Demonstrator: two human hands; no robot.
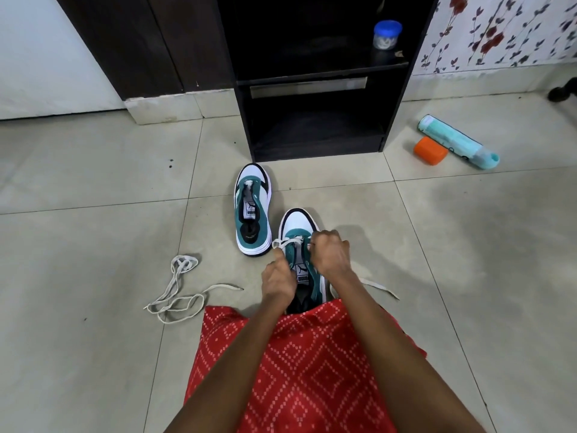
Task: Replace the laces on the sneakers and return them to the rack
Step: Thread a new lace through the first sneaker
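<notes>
Two white and teal sneakers stand on the tiled floor. The far sneaker [252,207] has no lace and points at the rack. The near sneaker [299,232] sits just in front of my lap. A white lace [288,243] crosses its lowest eyelets. My left hand [278,279] pinches the lace at the shoe's left side. My right hand [330,253] grips the lace over the right eyelets; one end [379,286] trails on the floor to the right. A loose white lace [178,292] lies tangled at the left.
The dark wooden shoe rack [315,89] stands open ahead, with a blue-lidded jar [386,35] on its upper shelf. An orange container [430,150] and a teal bottle [457,141] lie on the floor at the right. My red patterned garment [299,370] covers my lap.
</notes>
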